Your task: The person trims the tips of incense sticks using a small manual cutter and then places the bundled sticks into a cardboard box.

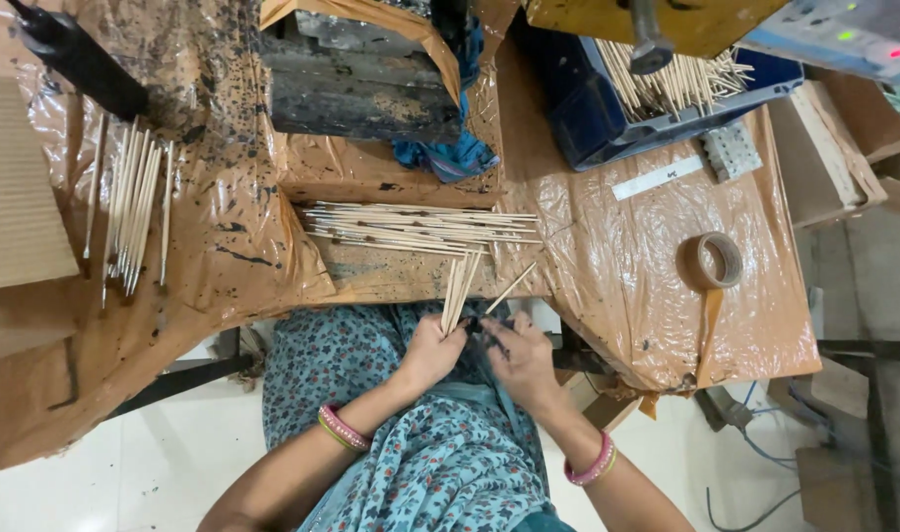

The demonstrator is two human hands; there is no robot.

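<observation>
Pinching a small bunch of thin wooden sticks (457,292) in my left hand (432,350), I hold them upright at the near edge of the tabletop (608,256). My right hand (519,357) grips a single stick (510,289), angled outward. A flat pile of sticks (420,229) lies just beyond, on wrinkled brown plastic spotted with black. A tape roll (714,260) sits right. Both wrists are bent inward over my lap.

A small workshop, probably for making incense sticks: a workbench (617,256) wrapped in stained brown plastic, bundles of thin bamboo sticks (420,229), a grimy black machine (361,84), a blue crate (588,118) of sticks and a tape roll (713,260)
</observation>
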